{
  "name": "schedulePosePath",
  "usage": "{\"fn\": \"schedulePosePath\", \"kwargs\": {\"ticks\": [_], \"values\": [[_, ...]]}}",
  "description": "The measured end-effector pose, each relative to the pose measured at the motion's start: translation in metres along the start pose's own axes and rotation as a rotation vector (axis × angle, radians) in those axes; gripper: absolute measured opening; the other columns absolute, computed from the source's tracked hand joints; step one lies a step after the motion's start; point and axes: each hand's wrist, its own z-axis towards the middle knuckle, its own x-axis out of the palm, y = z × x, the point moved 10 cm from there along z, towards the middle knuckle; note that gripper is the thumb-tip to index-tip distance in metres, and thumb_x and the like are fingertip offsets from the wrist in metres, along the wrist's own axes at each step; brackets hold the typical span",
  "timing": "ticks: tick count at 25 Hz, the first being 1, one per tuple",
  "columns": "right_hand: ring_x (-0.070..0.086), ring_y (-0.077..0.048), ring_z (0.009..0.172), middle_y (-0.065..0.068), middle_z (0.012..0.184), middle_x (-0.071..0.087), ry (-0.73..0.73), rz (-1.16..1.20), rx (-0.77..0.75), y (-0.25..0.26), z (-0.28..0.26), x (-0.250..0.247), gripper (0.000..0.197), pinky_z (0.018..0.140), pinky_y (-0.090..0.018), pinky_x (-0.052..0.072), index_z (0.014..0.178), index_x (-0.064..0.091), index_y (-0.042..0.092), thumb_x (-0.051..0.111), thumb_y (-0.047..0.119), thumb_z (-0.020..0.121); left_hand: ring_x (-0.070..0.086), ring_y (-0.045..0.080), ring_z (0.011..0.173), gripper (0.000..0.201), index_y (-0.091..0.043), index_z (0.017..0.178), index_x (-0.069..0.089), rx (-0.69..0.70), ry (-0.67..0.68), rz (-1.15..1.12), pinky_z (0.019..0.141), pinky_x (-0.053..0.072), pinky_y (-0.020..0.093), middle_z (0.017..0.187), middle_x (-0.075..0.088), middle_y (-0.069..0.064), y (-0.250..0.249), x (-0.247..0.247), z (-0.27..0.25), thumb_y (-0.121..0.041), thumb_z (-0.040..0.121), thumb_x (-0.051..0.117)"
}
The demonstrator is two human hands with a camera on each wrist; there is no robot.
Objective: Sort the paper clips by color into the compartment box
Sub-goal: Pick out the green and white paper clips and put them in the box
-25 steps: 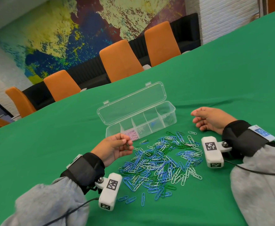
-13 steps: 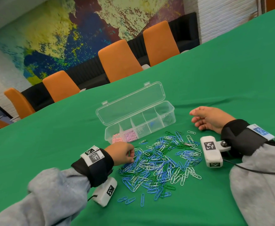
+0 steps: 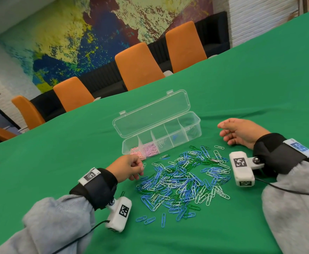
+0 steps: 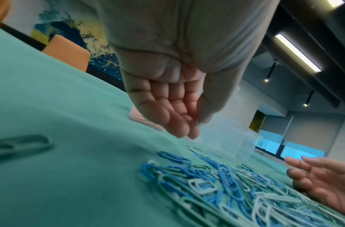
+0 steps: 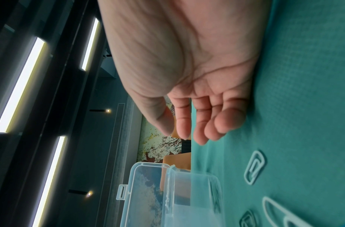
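Green-covered worktop (image 3: 241, 79) has a clear compartment box (image 3: 194, 133) sitting open on it, with a loose paper clip pile (image 3: 183, 180) right beside it.

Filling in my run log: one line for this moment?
left hand: at paper clip pile edge, contents unclear | right hand: idle, open | compartment box: lid open, pink clips sorted

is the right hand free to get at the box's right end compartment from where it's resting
Probably yes. The right hand rests on the green cloth beside the compartment box, holding nothing, fingers loosely curled toward its right end. The lid stands open at the back and nothing lies between the two.
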Motion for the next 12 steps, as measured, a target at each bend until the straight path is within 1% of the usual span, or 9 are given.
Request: {"fn": "schedulePosePath", "kwargs": {"ticks": [2, 5, 6, 8, 10, 12], "values": [[0.046, -0.015, 0.05, -0.007, 0.071, 0.051, -0.001, 0.0, 0.0, 0.0, 0.0, 0.0, 0.008, 0.037, -0.018, 0.041, 0.088, 0.051, 0.012, 0.048, 0.014, 0.096, 0.058, 0.005, 0.052, 0.018, -0.012, 0.077, 0.05, -0.014, -0.039, -0.074, 0.052, 0.048, 0.017, 0.068, 0.065, -0.002, 0.004, -0.004, -0.002, -0.001, 0.091, 0.053], [0.045, -0.016, 0.053, -0.008, 0.071, 0.05, -0.004, 0.001, 0.003, 0.0, 0.0, 0.0, 0.009, 0.037, -0.018, 0.041, 0.088, 0.051, 0.011, 0.047, 0.013, 0.096, 0.055, 0.005, 0.051, 0.017, -0.014, 0.079, 0.05, -0.028, -0.118, -0.038, 0.054, 0.046, 0.019, 0.071, 0.064, -0.001, 0.008, -0.01, 0.002, -0.001, 0.09, 0.054], [0.045, -0.017, 0.053, -0.008, 0.071, 0.05, -0.005, -0.001, 0.002, 0.0, 0.0, -0.001, 0.009, 0.037, -0.018, 0.041, 0.088, 0.051, 0.011, 0.047, 0.013, 0.096, 0.055, 0.006, 0.055, 0.016, -0.016, 0.082, 0.051, -0.022, -0.136, 0.011, 0.056, 0.045, 0.02, 0.074, 0.062, -0.002, 0.007, -0.011, 0.004, -0.003, 0.089, 0.057], [0.044, -0.017, 0.054, -0.008, 0.071, 0.05, -0.006, -0.003, 0.005, 0.0, -0.001, -0.001, 0.009, 0.036, -0.018, 0.041, 0.088, 0.05, 0.011, 0.047, 0.013, 0.096, 0.053, 0.008, 0.066, 0.015, -0.02, 0.089, 0.052, 0.044, -0.163, 0.195, 0.063, 0.042, 0.019, 0.085, 0.057, -0.004, -0.003, -0.011, 0.007, -0.011, 0.087, 0.063], [0.045, -0.016, 0.053, -0.008, 0.071, 0.051, -0.008, -0.004, 0.005, 0.0, 0.0, -0.001, 0.009, 0.036, -0.018, 0.041, 0.088, 0.05, 0.011, 0.047, 0.013, 0.096, 0.049, 0.008, 0.07, 0.015, -0.023, 0.088, 0.053, 0.144, -0.122, 0.343, 0.064, 0.038, 0.016, 0.088, 0.055, -0.006, -0.019, 0.0, 0.009, -0.016, 0.085, 0.066], [0.047, -0.013, 0.047, -0.007, 0.07, 0.051, -0.013, -0.004, 0.004, -0.001, 0.0, -0.002, 0.009, 0.036, -0.017, 0.04, 0.087, 0.051, 0.012, 0.048, 0.013, 0.096, 0.051, 0.01, 0.076, 0.011, -0.023, 0.086, 0.055, 0.18, -0.005, 0.429, 0.066, 0.039, 0.014, 0.086, 0.056, -0.007, -0.029, 0.022, 0.011, -0.019, 0.086, 0.065]]}}
